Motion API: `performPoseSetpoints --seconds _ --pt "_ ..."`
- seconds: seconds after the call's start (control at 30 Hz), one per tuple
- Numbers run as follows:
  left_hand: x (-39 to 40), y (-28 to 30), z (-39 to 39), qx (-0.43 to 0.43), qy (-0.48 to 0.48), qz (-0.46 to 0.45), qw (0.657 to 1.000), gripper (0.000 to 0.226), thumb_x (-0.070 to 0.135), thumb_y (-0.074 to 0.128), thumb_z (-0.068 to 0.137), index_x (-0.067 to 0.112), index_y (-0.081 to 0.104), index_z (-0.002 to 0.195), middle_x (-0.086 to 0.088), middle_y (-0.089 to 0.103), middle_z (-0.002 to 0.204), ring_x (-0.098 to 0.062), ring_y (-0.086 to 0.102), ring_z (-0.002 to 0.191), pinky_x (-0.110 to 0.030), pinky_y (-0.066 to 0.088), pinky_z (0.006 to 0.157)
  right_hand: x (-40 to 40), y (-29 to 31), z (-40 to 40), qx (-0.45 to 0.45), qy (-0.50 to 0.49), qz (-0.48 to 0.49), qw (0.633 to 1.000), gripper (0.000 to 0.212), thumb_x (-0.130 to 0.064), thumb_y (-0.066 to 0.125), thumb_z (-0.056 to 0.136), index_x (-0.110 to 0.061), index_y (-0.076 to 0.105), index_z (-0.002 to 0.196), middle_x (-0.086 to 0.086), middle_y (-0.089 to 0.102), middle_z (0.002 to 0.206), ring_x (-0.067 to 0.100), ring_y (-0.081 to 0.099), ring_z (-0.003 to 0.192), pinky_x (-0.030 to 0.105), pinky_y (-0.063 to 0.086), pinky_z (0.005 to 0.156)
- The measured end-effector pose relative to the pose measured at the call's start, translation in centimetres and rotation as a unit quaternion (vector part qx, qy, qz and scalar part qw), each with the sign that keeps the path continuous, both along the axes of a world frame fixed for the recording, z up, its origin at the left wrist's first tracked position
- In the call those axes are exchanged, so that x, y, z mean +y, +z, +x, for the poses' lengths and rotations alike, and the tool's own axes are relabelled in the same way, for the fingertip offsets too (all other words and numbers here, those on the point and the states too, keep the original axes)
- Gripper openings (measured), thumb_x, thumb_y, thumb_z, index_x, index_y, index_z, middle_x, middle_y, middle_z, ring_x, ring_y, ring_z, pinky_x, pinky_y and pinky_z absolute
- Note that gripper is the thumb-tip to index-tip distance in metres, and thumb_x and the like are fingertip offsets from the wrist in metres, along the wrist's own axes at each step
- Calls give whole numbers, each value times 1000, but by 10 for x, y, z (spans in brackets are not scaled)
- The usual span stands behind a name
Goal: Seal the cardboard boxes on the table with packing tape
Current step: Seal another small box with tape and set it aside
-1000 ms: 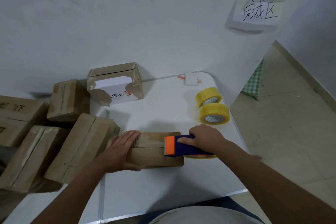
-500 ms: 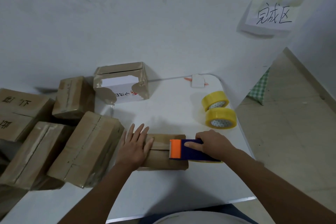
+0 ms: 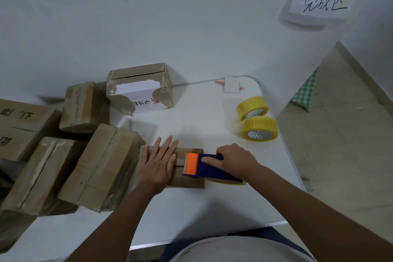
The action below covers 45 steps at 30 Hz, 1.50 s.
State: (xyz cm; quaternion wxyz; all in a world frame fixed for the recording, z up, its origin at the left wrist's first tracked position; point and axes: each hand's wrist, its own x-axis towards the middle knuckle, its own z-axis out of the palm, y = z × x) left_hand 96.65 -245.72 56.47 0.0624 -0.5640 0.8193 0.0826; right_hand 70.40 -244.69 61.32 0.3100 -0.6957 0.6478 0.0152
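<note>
Pressing our left hand (image 3: 158,164) flat, fingers straight and spread, on the top of a small cardboard box (image 3: 187,181) near the front middle of the white table (image 3: 202,208), we hold it down while our right hand (image 3: 234,160) curls around the blue tape dispenser (image 3: 212,169), index finger laid along its side. The dispenser's orange head (image 3: 191,165) rests on the box top at the seam between the flaps, just beside our left fingertips, and the yellow edge of its roll (image 3: 227,182) shows under the blue body. The box is closed, so we cannot tell what it holds. Touching its left side is a pile of brown boxes (image 3: 102,166), all shut and with tape along their seams, some leaning on one another; their contents are hidden too. Behind them stands a tape-wrapped white carton (image 3: 144,87) with red print on its face and torn covering, its inside not visible. Two yellow tape rolls (image 3: 257,121) lie touching each other near the right edge of the table, well apart from our box. A paper sign (image 3: 319,4) with handwritten characters hangs on the wall.
</note>
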Motion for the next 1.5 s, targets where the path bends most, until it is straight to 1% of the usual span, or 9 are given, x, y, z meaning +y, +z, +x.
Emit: performPoseSetpoints --seconds 0.1,0.33,0.47,0.67,0.87,1.0,1.17,1.3,1.5 --pt "-1 -2 0 3 5 -8 1000 59 46 -9 98 35 -8 156 16 -13 163 -12 -21 150 -45 -7 122 4 -2 -31 23 -16 -21 999 58 -79 39 82 -23 52 70 -3 54 68 15 55 65 31 39 56" --pt "-2 2 1 4 0 -9 1000 61 52 -9 96 33 -13 154 10 -19 162 -16 -21 150 -44 -10 121 6 -19 -45 14 9 -9 1000 56 -75 39 85 -23 57 85 -6 56 72 10 54 64 26 39 56" --pt "4 5 -3 23 -96 -7 995 64 60 7 101 31 -1 158 12 -7 165 -13 -13 152 -46 -7 121 12 -28 -52 -9 -7 10 1000 50 -69 42 89 -22 57 85 -1 61 79 12 57 68 24 42 58" --pt "10 3 -6 4 -83 48 995 72 66 0 94 30 -14 155 12 -22 161 -14 -26 148 -49 -8 122 18 -37 -48 -43 -31 14 998 54 -65 42 92 -15 62 93 4 67 87 17 63 75 31 49 69" --pt "10 7 -25 -9 -212 52 976 114 93 20 77 19 -14 156 1 -24 162 -19 -25 149 -46 -17 119 25 -42 -38 -47 -36 16 998 57 -69 40 90 -17 63 90 3 67 85 17 62 75 34 51 71" --pt "7 3 -30 -15 -205 32 978 114 91 27 77 17 -5 158 0 -5 166 -20 -12 152 -43 -12 121 28 -40 -36 -60 -55 18 997 56 -66 42 92 -14 62 89 5 67 83 20 62 75 35 50 71" --pt "9 -1 -29 -1 -212 18 977 107 86 30 83 13 9 159 -4 16 164 -24 11 152 -50 5 122 31 -34 -48 -81 -44 -6 996 50 -66 45 90 -20 57 77 -1 61 70 16 58 65 30 43 61" --pt "11 -1 -30 14 -209 6 978 105 81 39 84 12 14 158 -4 17 164 -25 14 151 -52 10 122 36 -32 -68 -61 -31 12 998 50 -66 46 89 -19 60 83 0 65 76 14 61 66 30 48 64" --pt "14 -1 -32 18 -198 3 980 105 79 43 82 14 11 159 -2 7 166 -22 4 153 -49 3 121 44 -40 -80 -62 -50 30 996 44 -68 46 88 -25 56 82 -4 65 78 9 61 67 24 47 60"
